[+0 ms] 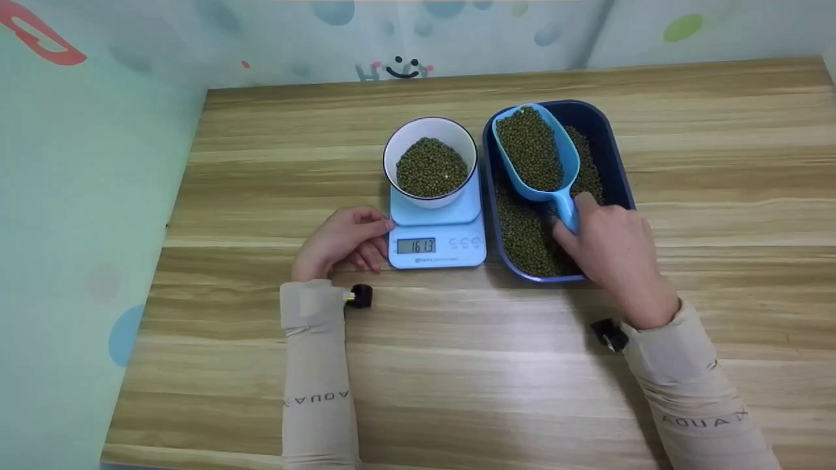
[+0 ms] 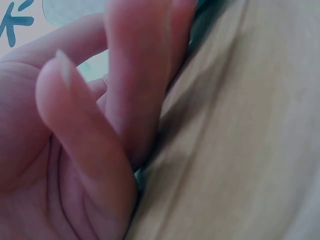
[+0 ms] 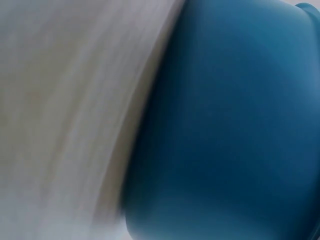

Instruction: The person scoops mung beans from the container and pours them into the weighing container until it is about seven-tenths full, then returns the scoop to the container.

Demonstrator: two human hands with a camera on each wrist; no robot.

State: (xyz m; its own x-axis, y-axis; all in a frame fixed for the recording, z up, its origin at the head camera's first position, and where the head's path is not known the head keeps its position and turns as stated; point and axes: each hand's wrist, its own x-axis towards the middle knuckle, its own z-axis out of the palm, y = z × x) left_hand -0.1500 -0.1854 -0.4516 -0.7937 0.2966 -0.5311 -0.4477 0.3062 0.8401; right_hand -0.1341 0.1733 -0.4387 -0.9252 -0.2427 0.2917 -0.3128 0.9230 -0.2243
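Observation:
A light-blue kitchen scale [image 1: 437, 245] reads 161.3 and bears a white bowl [image 1: 431, 124] with a dark rim, partly filled with mung beans [image 1: 431, 167]. My left hand [image 1: 343, 239] rests on the table at the scale's left edge, fingertips against its side, fingers loosely bent. By its handle, my right hand [image 1: 617, 245] grips a blue scoop [image 1: 567, 212] heaped with mung beans. The scoop is over a dark-blue tub [image 1: 617, 163], which holds more beans. In the right wrist view only the tub's outer wall [image 3: 225, 120] and blurred table show; the hand is hidden there.
The wood-grain table [image 1: 457, 365] meets a pale patterned wall [image 1: 457, 39] at the back and another wall [image 1: 98, 196] on the left. Bowl and tub stand close side by side. A small black camera [image 1: 361, 296] sits at the left cuff, another camera [image 1: 609, 334] at the right.

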